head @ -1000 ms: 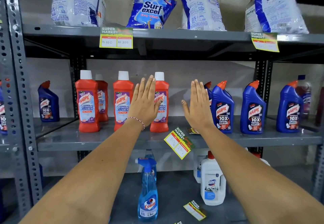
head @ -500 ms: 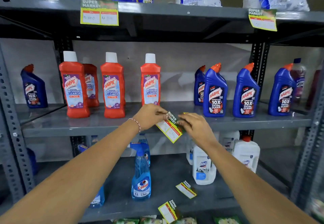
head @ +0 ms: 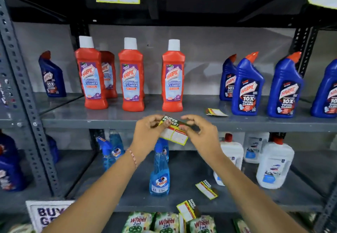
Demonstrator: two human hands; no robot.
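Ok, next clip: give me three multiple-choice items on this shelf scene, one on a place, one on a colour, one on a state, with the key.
1. Where is the price tag that the hands hold?
A. On the top shelf.
B. At the front edge of the middle shelf.
C. On the floor.

2. What colour are the caps of the red Harpic bottles?
A. White.
B. Orange.
C. Blue.

3. How do the hands stand to the tag?
A. Both are flat and off it.
B. Only one touches it.
C. The left hand and the right hand both pinch it.

Key: 1 B, the tag sits against that shelf's edge; 2 A, every cap in view is white; 3 C, fingers of both hands close on the tag's top.
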